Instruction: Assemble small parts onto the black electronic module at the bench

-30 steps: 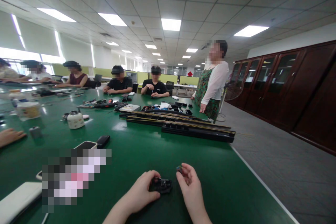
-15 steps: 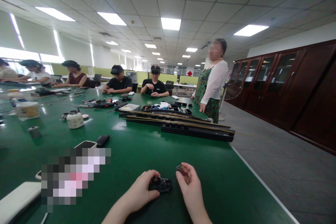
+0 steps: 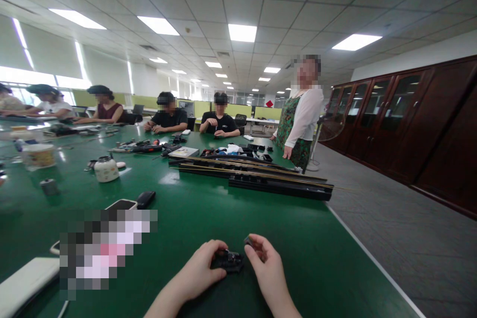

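Observation:
My left hand [image 3: 203, 264] grips a small black mechanical part [image 3: 231, 261] by its left end, thumb in front and fingers behind. Shiny metal pieces show on top of that part, which rests on or just over the green table [image 3: 179, 223]. Just to its right, my right hand [image 3: 265, 261] pinches a small grey metal piece [image 3: 248, 241] between thumb and fingertips, its exact kind too small to make out. The two pieces appear close together but apart.
Long black rails [image 3: 279, 189] with thin brass-coloured rods lie across the table ahead. To the left are a phone [image 3: 121, 205], a white flat box [image 3: 28, 278], a patterned jar [image 3: 106, 169] and a metal cylinder [image 3: 48, 187]. A person [image 3: 300, 114] stands at the far right corner; several others sit around.
My right hand has moved slightly left with the grey metal piece, closer to the black part. The left hand keeps its hold in nearly the same place.

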`<state>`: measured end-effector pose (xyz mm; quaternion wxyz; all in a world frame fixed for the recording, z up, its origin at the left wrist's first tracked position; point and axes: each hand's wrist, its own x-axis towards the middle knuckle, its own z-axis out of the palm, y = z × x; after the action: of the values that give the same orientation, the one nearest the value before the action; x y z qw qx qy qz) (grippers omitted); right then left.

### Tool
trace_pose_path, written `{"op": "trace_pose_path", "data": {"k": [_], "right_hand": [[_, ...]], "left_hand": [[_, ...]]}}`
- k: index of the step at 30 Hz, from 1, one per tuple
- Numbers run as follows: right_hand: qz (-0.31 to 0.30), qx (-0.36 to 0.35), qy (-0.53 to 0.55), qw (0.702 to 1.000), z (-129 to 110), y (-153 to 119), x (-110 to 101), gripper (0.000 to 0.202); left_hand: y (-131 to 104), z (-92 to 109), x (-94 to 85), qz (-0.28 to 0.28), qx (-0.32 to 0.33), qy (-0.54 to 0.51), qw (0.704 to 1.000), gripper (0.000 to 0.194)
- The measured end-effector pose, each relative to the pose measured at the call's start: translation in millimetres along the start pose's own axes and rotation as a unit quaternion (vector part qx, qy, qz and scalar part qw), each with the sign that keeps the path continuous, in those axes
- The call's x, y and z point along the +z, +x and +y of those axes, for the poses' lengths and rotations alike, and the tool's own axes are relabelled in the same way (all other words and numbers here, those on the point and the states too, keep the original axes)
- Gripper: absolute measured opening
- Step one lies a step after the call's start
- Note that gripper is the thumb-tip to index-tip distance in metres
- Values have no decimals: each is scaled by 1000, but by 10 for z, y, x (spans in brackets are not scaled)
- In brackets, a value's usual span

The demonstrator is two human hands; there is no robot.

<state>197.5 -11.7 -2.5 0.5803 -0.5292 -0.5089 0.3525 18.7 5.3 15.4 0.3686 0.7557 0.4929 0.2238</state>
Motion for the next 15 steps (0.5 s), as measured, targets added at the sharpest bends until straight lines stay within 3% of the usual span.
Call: {"op": "trace_pose_path", "data": {"k": [15], "right_hand": [[-107,-86,-159,978,-128,-119,25,19]], "left_hand": [[21,-93,32,9,-2,-5,1000,44]]}}
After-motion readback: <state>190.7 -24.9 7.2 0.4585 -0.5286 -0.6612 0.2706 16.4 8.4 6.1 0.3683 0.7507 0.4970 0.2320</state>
